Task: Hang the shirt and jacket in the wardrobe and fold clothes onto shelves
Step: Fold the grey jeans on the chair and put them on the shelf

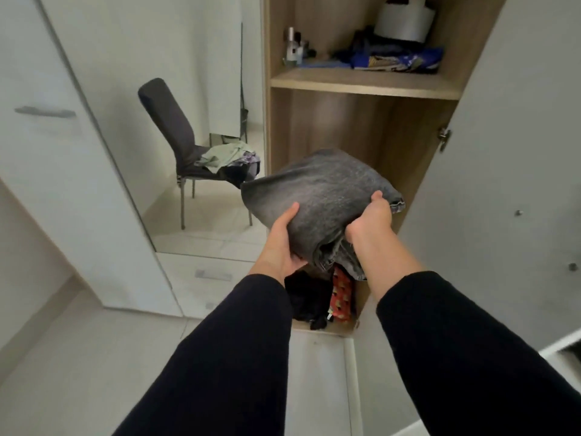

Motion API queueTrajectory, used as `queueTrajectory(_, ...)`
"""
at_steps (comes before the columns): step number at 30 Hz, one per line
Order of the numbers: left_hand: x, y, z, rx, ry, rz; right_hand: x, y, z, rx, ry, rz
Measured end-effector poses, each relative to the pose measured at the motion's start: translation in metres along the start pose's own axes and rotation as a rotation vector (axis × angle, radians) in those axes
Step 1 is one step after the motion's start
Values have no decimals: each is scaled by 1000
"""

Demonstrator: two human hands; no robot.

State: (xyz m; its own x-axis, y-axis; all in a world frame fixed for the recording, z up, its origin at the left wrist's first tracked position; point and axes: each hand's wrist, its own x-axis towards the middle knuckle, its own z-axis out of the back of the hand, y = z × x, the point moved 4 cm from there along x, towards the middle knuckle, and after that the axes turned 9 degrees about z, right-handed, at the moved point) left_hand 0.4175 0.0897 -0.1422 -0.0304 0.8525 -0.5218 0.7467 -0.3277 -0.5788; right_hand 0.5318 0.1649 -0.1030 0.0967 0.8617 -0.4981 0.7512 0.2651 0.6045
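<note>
Left hand (284, 243): I see it gripping the near-left edge of the folded grey jeans (323, 196), thumb on top, fingers curled underneath.
Right hand (372, 217): gripping the right side of the same bundle, thumb over the top near the hem, the other fingers hidden under the cloth.
Folded grey jeans: held up in the air between both hands, in front of the middle compartment of the wardrobe (361, 121); not resting on any shelf that I can see. Loose folded ends hang down at the near side between my wrists.
Sleeves: both arms in black sleeves (239, 357), wrists bare.
Wardrobe: wood interior, white door (509, 171) open to the right, hinge visible on its edge.
Upper shelf (364, 84): carries a blue patterned cloth (399, 59), a white round container (405, 22) behind it, and some small items at the left, too blurred to name.
Lower compartment: black clothes (309, 298) lie beside a red patterned piece (341, 294), just below the jeans.
Mirror (176, 121): left of the wardrobe, reflects a dark chair (176, 133) with pale green and purple clothes (226, 155) heaped on its seat.
Left edge: a white door with a grey handle (45, 112).
Floor (78, 357): pale tiles.
Shirt and jacket: I cannot tell them apart among the clothes in view.
</note>
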Motion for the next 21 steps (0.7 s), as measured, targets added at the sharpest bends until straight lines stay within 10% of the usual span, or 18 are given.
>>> queueTrajectory(21,319,-45,-54,315,-26,212,284,24,24,-28,-100,241)
